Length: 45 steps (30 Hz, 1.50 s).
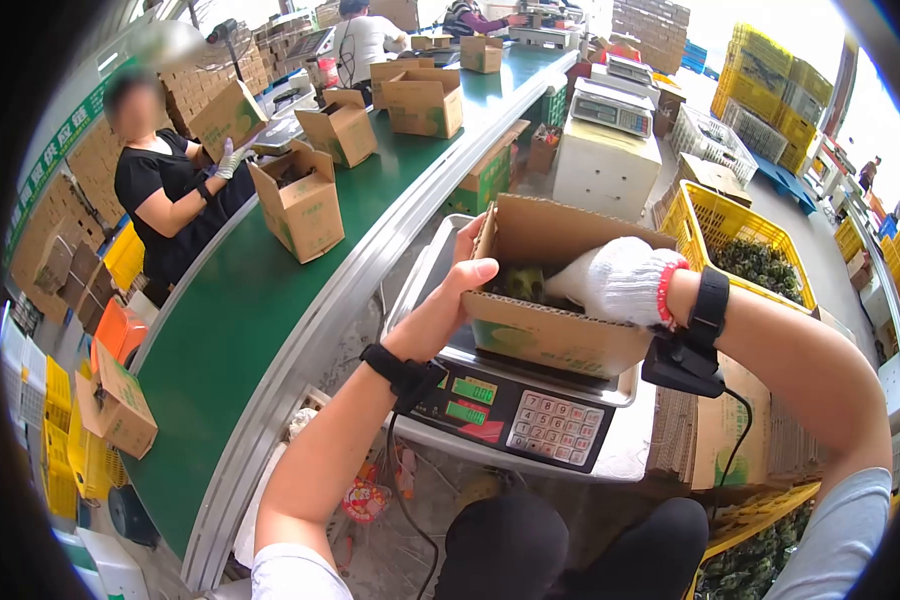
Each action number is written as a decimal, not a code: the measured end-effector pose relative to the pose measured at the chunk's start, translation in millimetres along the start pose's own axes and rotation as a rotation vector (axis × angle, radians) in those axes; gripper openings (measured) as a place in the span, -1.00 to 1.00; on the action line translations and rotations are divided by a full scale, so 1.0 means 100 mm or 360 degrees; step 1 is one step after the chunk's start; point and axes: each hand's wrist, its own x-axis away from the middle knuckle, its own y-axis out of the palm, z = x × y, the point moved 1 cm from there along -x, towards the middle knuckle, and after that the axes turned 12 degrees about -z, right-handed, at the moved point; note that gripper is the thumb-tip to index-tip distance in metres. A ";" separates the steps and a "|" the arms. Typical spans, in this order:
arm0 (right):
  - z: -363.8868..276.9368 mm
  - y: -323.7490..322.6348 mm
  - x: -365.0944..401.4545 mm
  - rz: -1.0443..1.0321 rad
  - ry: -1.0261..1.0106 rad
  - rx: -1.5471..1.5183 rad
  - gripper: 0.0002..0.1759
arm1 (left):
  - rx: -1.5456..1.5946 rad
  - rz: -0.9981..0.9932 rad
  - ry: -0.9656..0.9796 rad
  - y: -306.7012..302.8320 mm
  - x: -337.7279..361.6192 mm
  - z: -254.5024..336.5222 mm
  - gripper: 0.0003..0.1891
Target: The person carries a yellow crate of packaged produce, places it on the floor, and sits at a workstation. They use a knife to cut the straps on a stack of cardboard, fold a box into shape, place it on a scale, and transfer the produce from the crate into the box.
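An open cardboard box (560, 340) sits on the metal pan of a digital scale (515, 405), whose green displays read zeros. My bare left hand (467, 262) grips the box's left wall, thumb over the rim and fingers outside. My right hand (615, 282), in a white knitted glove with a red cuff, reaches down into the box. Its fingers taper together beside a greenish-yellow rounded item (522, 284); whatever they hold is hidden. Dark straps with small cabled devices are around both wrists.
Left of the scale runs a green conveyor belt (240, 340) with several cardboard boxes (300, 205). Across it, a person (160, 190) with gloved hands holds a box. To my right stand a yellow crate (735, 245) of dark green produce and stacked flat cardboard (735, 430).
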 end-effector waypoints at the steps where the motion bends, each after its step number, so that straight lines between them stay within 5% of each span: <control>1: 0.00 0.02 -0.01 0.0162 -0.0037 -0.0189 -0.57 | 0.0005 -0.0026 0.0049 0.03 -0.02 0.02 -0.09; 3: 0.03 0.08 -0.01 0.0386 -0.0337 -0.0601 -0.46 | 0.0021 -0.0022 0.0093 0.05 -0.03 0.03 -0.16; 7: 0.00 -0.04 0.05 0.0392 -0.0656 -0.0636 -0.48 | 0.0015 0.0006 -0.0038 -0.02 -0.04 0.03 -0.22; 8: 0.03 -0.10 0.13 0.0055 -0.0388 -0.0776 -0.50 | 0.0018 0.0009 -0.0047 -0.06 -0.09 0.04 -0.22; 10: 0.02 -0.18 0.23 0.0343 -0.0348 -0.0678 -0.50 | 0.0009 -0.0029 -0.0150 -0.20 -0.13 -0.04 -0.27; 12: -0.16 -0.48 0.54 0.0076 0.0233 -0.0748 -0.55 | -0.0015 0.0042 -0.0140 -0.18 -0.13 -0.05 -0.31; 14: 0.03 -0.32 0.35 0.0205 0.0073 -0.0593 -0.57 | -0.0081 0.0047 -0.0181 -0.19 -0.17 -0.04 -0.33; 16: 0.26 0.05 -0.02 0.0621 -0.0483 -0.0240 -0.62 | -0.0130 0.0043 -0.0202 -0.21 -0.18 -0.07 -0.34; 20: 0.24 -0.04 0.06 0.0284 -0.0362 -0.0747 -0.68 | -0.0241 0.0144 -0.0277 -0.19 -0.18 -0.06 -0.32; 23: 0.22 -0.09 0.27 0.0451 -0.0353 -0.0588 -0.71 | -0.0183 0.0030 -0.0274 -0.30 -0.22 -0.03 -0.28; 25: 0.26 -0.15 0.47 0.0609 -0.0424 -0.1059 -0.71 | -0.0236 -0.0240 -0.0480 -0.35 -0.20 0.05 0.12; 30: 0.25 0.16 1.13 0.1269 -0.0298 -0.1409 -0.70 | -0.0531 -0.0116 -0.0370 -0.39 0.00 0.29 0.22; 37: 0.25 1.05 1.38 0.1625 0.0068 -0.1662 -0.58 | -0.0446 0.0147 -0.0333 -0.73 0.33 0.44 -0.21; 45: 0.06 1.35 0.97 0.1658 -0.0003 -0.1743 -0.31 | -0.0426 0.0211 -0.0421 -0.79 0.40 0.43 -0.32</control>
